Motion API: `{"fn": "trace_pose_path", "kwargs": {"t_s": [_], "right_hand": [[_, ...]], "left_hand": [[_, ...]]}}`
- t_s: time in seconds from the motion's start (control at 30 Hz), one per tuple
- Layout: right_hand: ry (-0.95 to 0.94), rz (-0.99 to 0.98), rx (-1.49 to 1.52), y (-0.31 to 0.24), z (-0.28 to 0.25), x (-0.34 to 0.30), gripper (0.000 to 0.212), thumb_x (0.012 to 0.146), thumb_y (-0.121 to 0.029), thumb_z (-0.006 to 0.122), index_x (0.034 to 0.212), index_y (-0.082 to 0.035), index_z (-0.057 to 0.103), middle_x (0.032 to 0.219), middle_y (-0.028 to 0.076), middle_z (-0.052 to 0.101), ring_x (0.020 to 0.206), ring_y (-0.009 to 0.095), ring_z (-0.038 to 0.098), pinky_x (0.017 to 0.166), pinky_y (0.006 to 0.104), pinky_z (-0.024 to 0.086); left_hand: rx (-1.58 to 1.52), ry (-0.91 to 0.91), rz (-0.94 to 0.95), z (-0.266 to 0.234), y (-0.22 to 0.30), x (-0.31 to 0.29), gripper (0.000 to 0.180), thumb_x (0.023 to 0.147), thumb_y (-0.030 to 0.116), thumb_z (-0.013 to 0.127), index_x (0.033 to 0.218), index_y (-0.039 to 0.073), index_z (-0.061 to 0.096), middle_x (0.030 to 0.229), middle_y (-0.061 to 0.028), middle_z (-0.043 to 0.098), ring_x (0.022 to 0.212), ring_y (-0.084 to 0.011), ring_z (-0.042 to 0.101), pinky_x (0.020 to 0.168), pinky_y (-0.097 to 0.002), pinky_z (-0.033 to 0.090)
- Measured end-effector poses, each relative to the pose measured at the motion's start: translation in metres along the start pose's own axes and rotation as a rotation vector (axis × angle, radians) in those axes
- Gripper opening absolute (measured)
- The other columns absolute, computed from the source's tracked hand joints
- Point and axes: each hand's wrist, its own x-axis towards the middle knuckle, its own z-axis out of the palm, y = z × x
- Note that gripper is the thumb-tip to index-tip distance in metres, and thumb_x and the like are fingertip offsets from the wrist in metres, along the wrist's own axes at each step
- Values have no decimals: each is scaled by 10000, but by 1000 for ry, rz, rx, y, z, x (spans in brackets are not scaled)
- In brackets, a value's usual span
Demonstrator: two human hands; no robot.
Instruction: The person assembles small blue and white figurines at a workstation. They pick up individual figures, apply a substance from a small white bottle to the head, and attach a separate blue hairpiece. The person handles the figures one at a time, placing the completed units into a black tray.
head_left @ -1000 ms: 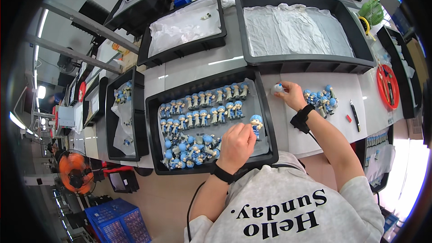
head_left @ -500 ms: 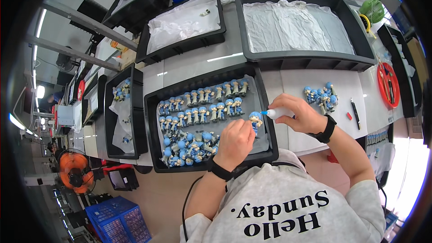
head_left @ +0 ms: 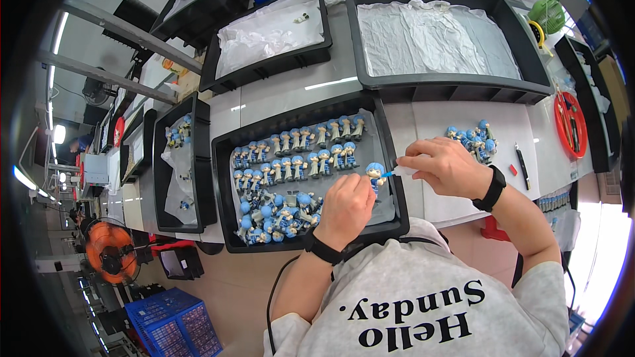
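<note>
My left hand (head_left: 346, 207) is closed on a small blue-haired figurine (head_left: 375, 170), held upright above the right side of a black tray (head_left: 397, 208). My right hand (head_left: 450, 169) grips a small white squeeze bottle (head_left: 401, 171), mostly covered by its fingers. The bottle's thin blue nozzle (head_left: 388, 174) points left at the figurine's side, beneath the head; whether it touches cannot be made out. Inside the tray, similar figurines stand in rows (head_left: 311, 164), and a loose heap of blue-headed ones (head_left: 281, 217) lies at the near left.
A cluster of figurines (head_left: 473, 140) lies on white sheeting to the right, near a black pen-like knife (head_left: 522, 166) and a red piece (head_left: 512, 170). Behind is a large lined black tray (head_left: 456, 86). A red dish with tools (head_left: 569, 125) sits far right. Another black tray (head_left: 204, 178) stands left.
The bottle's nozzle has come down from beside the figurine's head to its side. My right hand and wrist have shifted slightly right and its fingers have changed pose. My left hand stays put.
</note>
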Motion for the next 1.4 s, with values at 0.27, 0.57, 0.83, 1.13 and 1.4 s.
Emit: {"fn": "trace_pose_path", "kwargs": {"t_s": [0.27,0.57,0.83,1.13,1.4], "right_hand": [[-19,-26,-67,-3,-3,2,327,692,-86,692,1008,-119,611,927,40,574,828,213,596,718,331,462],[-33,-45,-162,-9,-5,3,355,642,-11,660,984,-95,621,912,32,574,835,209,580,733,333,446],[-61,-116,-355,-22,-11,9,297,647,-53,614,944,-57,614,842,25,532,753,176,529,679,291,416],[-7,-194,-486,-28,-12,14,140,664,-110,605,785,-40,619,752,2,453,668,138,474,621,263,392],[6,-151,-402,-24,-8,10,205,640,-73,629,843,-51,620,804,12,493,714,159,505,651,270,408]], "left_hand": [[-23,78,33,2,0,2,83,693,-22,608,717,1,532,610,-95,462,570,-269,495,512,-371,407],[-23,77,43,3,0,2,83,694,-19,607,717,0,530,618,-97,469,582,-275,505,521,-378,416],[7,-15,-1,3,-1,0,108,701,14,624,734,6,522,685,-106,505,665,-281,531,591,-385,444],[-15,66,46,6,-1,2,95,687,-23,608,706,3,519,616,-100,465,581,-279,506,522,-381,417],[-19,77,44,7,-1,2,88,686,-31,604,711,-1,525,611,-101,466,581,-280,506,524,-382,418]]}}
